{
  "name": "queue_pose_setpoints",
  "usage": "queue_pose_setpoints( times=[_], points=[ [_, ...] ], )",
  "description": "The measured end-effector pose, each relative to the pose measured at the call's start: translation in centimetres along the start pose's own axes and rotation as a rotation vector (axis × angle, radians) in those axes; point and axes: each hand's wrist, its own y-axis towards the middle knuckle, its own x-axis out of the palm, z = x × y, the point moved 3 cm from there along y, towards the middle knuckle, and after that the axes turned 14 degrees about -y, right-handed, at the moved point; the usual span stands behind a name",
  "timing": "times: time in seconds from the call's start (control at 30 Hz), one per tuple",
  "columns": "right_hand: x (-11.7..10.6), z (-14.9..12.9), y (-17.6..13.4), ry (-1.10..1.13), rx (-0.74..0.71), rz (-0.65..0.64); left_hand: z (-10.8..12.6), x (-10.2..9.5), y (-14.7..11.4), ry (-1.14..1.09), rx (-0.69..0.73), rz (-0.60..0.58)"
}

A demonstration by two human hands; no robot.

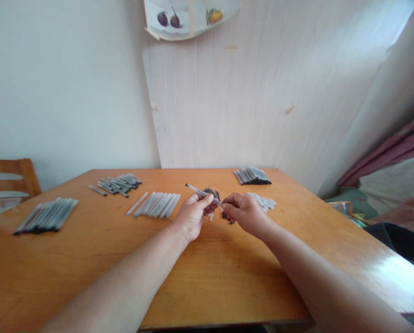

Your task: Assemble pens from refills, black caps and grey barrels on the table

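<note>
Above the middle of the table, my left hand [193, 212] is closed around a pen [197, 190] with a clear barrel and a dark tip at its upper left end. My right hand [243, 210] pinches the pen's other end, so both hands hold it at a slant. Behind my fingers lies a small pile of dark parts [212, 191], partly hidden. Some black and red small pieces [229, 218] lie just under my right hand. Clear white tubes [262, 201] are on the table to its right, and a row of similar tubes [158, 205] lies to the left.
Bundles of pens with black ends lie at the far left [47, 215], back left [118, 184] and back right [251, 175] of the wooden table [207, 277]. A wooden chair [29, 178] stands at left. At the right edge are a black item [397, 243] and part of another person [406, 213].
</note>
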Motion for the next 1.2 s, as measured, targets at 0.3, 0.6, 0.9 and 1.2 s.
queue_pose_setpoints(
  times=[0.3,0.6,0.9,1.2],
  points=[
    [-0.2,-0.4,-0.2,0.011,-0.004,0.011,-0.1,-0.1,0.0,0.0,-0.01,0.009],
    [-0.1,-0.3,-0.1,0.01,0.005,0.011,-0.1,0.1,-0.1,0.012,0.016,0.014],
    [0.7,0.4,0.4,-0.041,-0.033,0.001,-0.1,-0.3,0.3,0.092,0.063,0.028],
    [1.1,0.6,0.4,-0.051,-0.088,-0.012,0.4,0.4,-0.3,0.134,0.125,-0.005]
  ],
)
